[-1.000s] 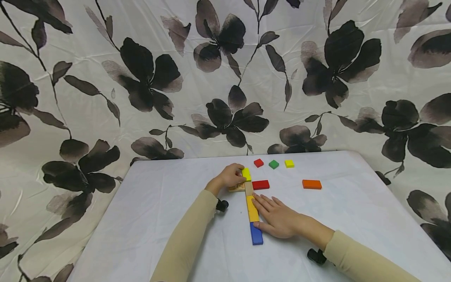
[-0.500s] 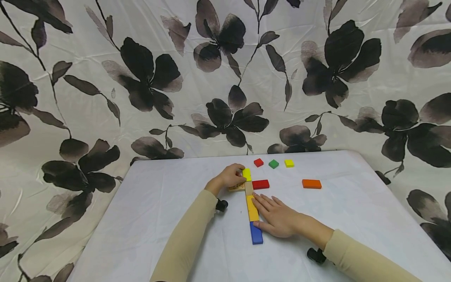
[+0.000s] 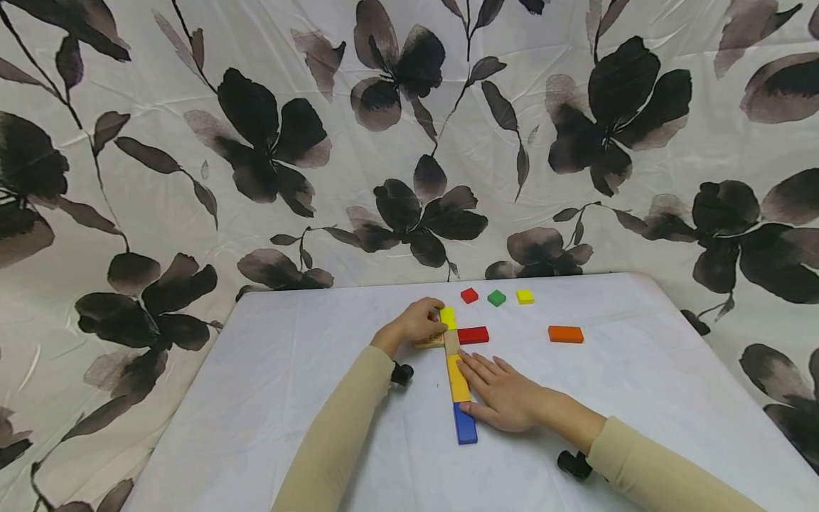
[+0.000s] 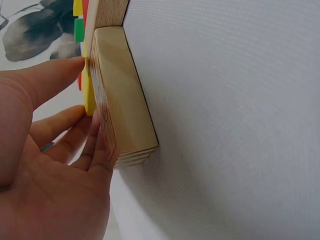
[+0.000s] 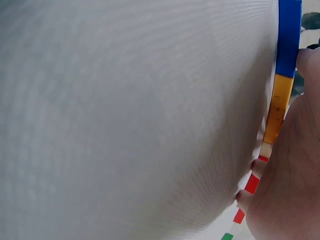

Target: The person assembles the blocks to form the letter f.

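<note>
A line of blocks runs across the table in the head view. At its far end my left hand (image 3: 414, 321) pinches a yellow block (image 3: 449, 317) between thumb and fingers. Below that come a plain wooden block (image 3: 451, 343), a golden-yellow block (image 3: 457, 384) and a blue block (image 3: 466, 425). My right hand (image 3: 507, 397) lies flat with fingers straight, its fingertips at the golden-yellow block and its thumb at the blue one. A wooden block with printed marks (image 4: 125, 95) juts out left of the line, under my left hand. A red block (image 3: 473, 335) extends to the right.
Small red (image 3: 470, 295), green (image 3: 496, 298) and yellow blocks (image 3: 525, 296) sit near the far edge of the white-covered table (image 3: 665, 398). An orange block (image 3: 566, 334) lies farther right. Behind the table hangs a floral cloth (image 3: 512, 156).
</note>
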